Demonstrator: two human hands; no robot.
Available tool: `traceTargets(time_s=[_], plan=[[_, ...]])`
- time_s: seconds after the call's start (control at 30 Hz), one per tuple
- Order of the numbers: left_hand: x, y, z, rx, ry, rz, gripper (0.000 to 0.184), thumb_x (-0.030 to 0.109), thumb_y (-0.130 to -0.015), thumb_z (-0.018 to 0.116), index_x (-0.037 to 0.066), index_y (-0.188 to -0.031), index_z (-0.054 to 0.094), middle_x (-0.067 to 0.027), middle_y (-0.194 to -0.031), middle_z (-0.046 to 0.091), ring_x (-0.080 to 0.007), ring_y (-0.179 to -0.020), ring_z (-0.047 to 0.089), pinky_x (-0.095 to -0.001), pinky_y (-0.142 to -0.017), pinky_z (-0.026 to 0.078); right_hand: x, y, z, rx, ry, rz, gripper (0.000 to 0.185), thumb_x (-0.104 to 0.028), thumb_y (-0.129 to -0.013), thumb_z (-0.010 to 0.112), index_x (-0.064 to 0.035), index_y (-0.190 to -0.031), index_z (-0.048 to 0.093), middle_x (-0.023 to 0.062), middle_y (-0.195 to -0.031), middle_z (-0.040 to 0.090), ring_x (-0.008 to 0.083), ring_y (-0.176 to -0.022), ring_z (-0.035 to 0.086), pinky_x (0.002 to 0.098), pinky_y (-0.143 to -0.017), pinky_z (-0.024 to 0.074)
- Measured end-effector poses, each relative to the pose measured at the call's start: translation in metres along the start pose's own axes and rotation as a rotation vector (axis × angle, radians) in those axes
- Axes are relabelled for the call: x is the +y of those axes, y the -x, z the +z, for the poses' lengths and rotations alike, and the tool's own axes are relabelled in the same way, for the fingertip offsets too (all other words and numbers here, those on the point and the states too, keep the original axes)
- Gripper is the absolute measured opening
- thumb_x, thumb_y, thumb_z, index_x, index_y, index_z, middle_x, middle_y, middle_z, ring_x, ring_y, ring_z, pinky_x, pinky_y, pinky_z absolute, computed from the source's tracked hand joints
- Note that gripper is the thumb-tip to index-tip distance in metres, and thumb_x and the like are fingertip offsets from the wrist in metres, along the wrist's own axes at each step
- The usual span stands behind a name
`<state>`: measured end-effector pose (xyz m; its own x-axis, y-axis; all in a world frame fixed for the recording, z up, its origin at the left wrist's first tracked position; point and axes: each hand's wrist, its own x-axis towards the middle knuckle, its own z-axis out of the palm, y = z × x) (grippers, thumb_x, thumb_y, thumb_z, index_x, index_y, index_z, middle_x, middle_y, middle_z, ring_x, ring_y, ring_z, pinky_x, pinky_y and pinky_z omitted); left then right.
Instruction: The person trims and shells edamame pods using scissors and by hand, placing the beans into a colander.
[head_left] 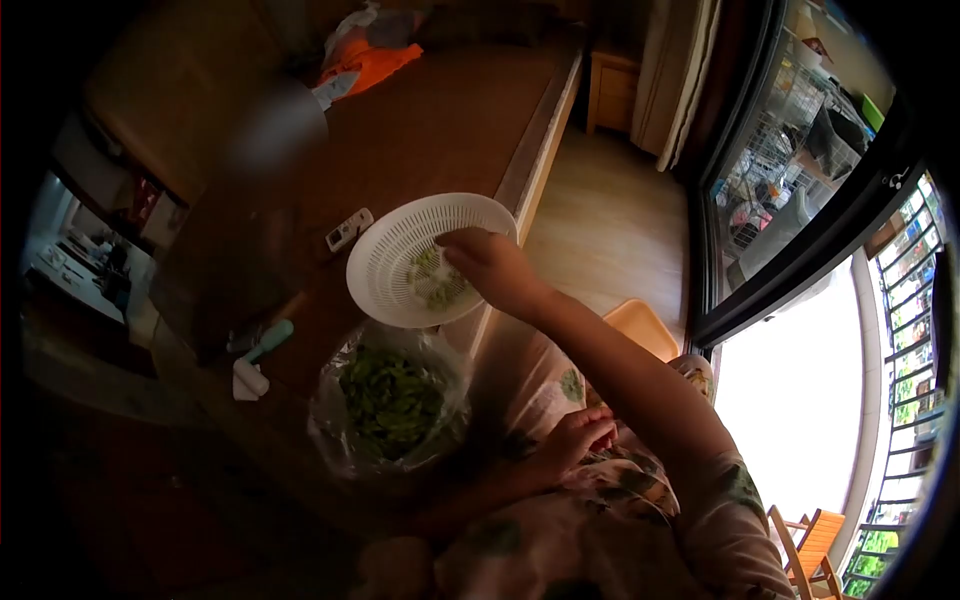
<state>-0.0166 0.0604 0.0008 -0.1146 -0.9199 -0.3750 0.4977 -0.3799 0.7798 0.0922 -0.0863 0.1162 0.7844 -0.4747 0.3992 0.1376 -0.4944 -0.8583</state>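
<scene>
A white plastic colander (375, 265) stands at the edge of the brown bed surface, with some pale green bits (432, 285) at its bottom, perhaps shelled beans. My right hand (492, 265) reaches over its near right rim, fingertips pinched together and pointing down inside; what they hold, if anything, is hidden. Low over my lap, my left hand (585, 440) is closed with curled fingers, and I cannot make out what is in it. Left of it, a clear plastic bag (330, 430) lies open, full of green pods (395, 400).
A white remote control (349, 230) lies beside the colander. A green-handled object (268, 340) and a white piece (250, 380) are left of the bag. An orange bag (375, 68) lies at the back. A light-coloured stool (642, 328) stands right, near the glass door (780, 170).
</scene>
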Motion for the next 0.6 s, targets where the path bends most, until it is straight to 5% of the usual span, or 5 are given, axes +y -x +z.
traceTargets(time_s=[0.23, 0.4, 0.5, 0.6], plan=[[-0.001, -0.006, -0.007, 0.152, 0.287, 0.017, 0.021, 0.012, -0.093, 0.048, 0.001, -0.108, 0.056, -0.0039, -0.082, 0.057, -0.0096, -0.067, 0.051, -0.0226, -0.065, 0.043, -0.001, 0.114, -0.071, 0.037, -0.190, 0.222, 0.017, -0.005, -0.089, 0.055, 0.0008, -0.104, 0.061, 0.0070, -0.102, 0.062, 0.0151, -0.096, 0.058, 0.0272, -0.086, 0.0454], [0.017, -0.013, -0.011, 0.139, 0.338, 0.203, 0.018, 0.013, -0.090, 0.053, 0.005, -0.106, 0.055, -0.0052, -0.081, 0.058, -0.0126, -0.068, 0.052, -0.0235, -0.063, 0.042, 0.011, 0.214, -0.103, 0.282, -0.356, 0.564, 0.033, -0.024, -0.095, 0.051, 0.0001, -0.117, 0.053, 0.0077, -0.106, 0.060, 0.0161, -0.098, 0.056, 0.0303, -0.086, 0.0447], [0.026, -0.006, 0.003, 0.118, 0.286, 0.158, 0.016, 0.017, -0.090, 0.053, 0.005, -0.100, 0.052, -0.0062, -0.086, 0.060, -0.0138, -0.073, 0.054, -0.0277, -0.069, 0.046, 0.011, 0.255, -0.095, 0.221, -0.748, 0.672, 0.028, -0.019, -0.091, 0.056, -0.0011, -0.113, 0.055, 0.0011, -0.090, 0.058, 0.0110, -0.083, 0.054, 0.0254, -0.074, 0.0437], [0.023, -0.005, 0.015, 0.081, 0.218, 0.080, 0.019, 0.019, -0.091, 0.053, 0.005, -0.103, 0.052, -0.0070, -0.090, 0.060, -0.0143, -0.076, 0.054, -0.0278, -0.070, 0.046, 0.010, 0.270, -0.089, 0.310, -0.605, 0.606, 0.015, -0.012, -0.089, 0.059, -0.0006, -0.097, 0.057, -0.0013, -0.082, 0.057, 0.0067, -0.075, 0.051, 0.0218, -0.065, 0.0426]])
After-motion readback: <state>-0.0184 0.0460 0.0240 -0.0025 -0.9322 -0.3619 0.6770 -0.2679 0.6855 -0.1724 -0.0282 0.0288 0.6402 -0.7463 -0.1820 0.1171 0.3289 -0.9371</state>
